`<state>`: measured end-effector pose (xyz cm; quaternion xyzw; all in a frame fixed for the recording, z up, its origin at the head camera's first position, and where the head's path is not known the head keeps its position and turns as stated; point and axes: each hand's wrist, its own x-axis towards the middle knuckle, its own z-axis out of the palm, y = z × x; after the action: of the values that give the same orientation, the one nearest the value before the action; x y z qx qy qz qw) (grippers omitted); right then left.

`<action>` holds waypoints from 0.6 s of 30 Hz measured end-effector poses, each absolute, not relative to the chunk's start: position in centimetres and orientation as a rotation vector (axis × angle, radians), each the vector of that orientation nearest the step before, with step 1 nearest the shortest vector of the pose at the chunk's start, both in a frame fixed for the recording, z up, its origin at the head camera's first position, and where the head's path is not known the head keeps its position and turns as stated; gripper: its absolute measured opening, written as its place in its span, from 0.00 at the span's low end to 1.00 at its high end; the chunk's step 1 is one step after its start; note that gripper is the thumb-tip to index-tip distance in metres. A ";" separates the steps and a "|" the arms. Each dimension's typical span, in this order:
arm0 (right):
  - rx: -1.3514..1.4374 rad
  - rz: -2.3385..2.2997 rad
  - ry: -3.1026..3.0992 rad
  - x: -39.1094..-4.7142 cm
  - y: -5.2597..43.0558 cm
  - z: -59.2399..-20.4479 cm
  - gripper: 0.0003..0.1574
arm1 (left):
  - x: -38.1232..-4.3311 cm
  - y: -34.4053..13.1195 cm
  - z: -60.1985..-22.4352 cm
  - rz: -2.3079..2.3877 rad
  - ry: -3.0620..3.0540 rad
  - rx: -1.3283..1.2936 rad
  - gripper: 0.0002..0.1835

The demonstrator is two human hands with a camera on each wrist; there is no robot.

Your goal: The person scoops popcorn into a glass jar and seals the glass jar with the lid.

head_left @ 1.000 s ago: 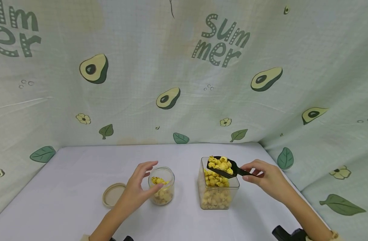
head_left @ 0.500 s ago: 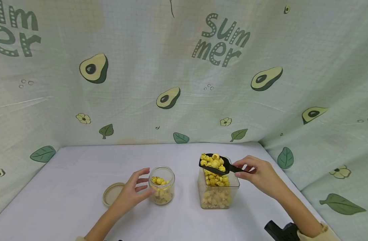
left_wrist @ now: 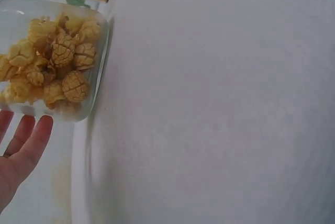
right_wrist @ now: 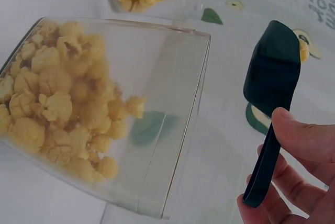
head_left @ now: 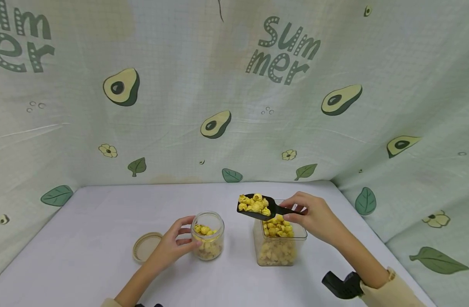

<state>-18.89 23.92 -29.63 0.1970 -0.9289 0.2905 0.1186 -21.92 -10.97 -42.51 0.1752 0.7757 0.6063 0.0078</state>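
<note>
My right hand (head_left: 311, 215) pinches the thin handle of a black scoop (right_wrist: 275, 67), heaped with yellow popcorn (head_left: 253, 204). The scoop hangs in the air over the left side of a clear square container (right_wrist: 172, 103), which is part filled with popcorn. To its left stands a round open glass jar (head_left: 208, 236), with popcorn in its lower part. My left hand (head_left: 177, 239) holds the jar's left side, thumb in front and fingers behind. In the left wrist view, fingertips (left_wrist: 44, 124) are right at the jar's wall; the thumb is out of sight there.
A round lid with a beige rim (head_left: 147, 247) lies on the white tabletop (head_left: 84, 256), left of the jar. Behind the table hangs a pale curtain (head_left: 173, 85) printed with avocados and leaves. A black wrist camera mount (head_left: 342, 285) sits at the right wrist.
The loaded scoop has moved left and a little up in my right hand, from over the square container toward the jar. My left hand has closed in on the jar's side.
</note>
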 end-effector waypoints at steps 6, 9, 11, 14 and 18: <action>0.638 0.841 -2.750 -19.7 22.4 -29.5 0.13 | -21.9 -10.9 -42.5 1.887 2.426 0.520 0.34; 0.658 0.811 -2.773 -20.2 21.6 -29.5 0.13 | -21.9 -10.8 -42.4 1.873 2.431 0.494 0.34; 0.675 0.779 -2.787 -20.5 21.1 -29.6 0.13 | -21.9 -10.8 -42.4 1.871 2.430 0.479 0.34; 0.672 0.708 -2.825 -20.9 20.2 -29.6 0.12 | -21.9 -10.7 -42.4 1.876 2.428 0.470 0.34; 0.648 0.617 -2.885 -21.6 19.2 -29.5 0.12 | -21.8 -10.7 -42.4 1.884 2.431 0.469 0.34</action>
<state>-21.58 19.21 -29.51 0.2141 -0.9534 0.2037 0.0604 -21.82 -10.66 -42.37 0.1509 0.7813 0.6054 0.0154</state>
